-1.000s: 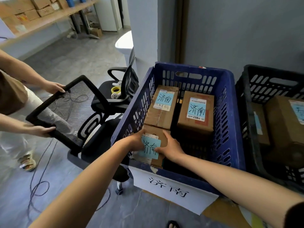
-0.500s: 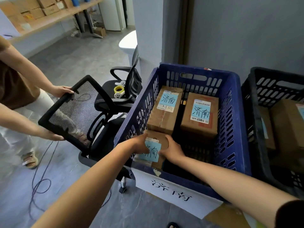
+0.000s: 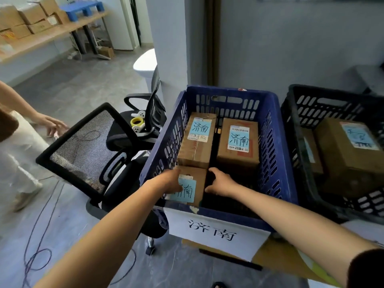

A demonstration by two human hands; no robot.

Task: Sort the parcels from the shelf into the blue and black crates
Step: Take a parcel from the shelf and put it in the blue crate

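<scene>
Head view, sorting station. My left hand (image 3: 172,181) and right hand (image 3: 220,181) grip a small parcel (image 3: 198,179) between them, the left curled over its left edge and partly covering its blue label, the right curled down its right side. The small parcel sits in the near left corner of the blue crate (image 3: 284,163), touching the rear-left parcel (image 3: 195,146) behind it. A rear-right parcel (image 3: 239,146) lies beside that one, with a narrow gap between them. Both carry handwritten blue labels. A white paper sign (image 3: 214,231) hangs on the blue crate's near wall. The black crate (image 3: 297,142) stands just to the right and holds a large parcel (image 3: 351,154). To the left stands a mesh-backed office chair (image 3: 83,146), with another person's hand (image 3: 53,125) near its top edge. The shelf (image 3: 52,36) with cardboard boxes runs along the far left wall.
</scene>
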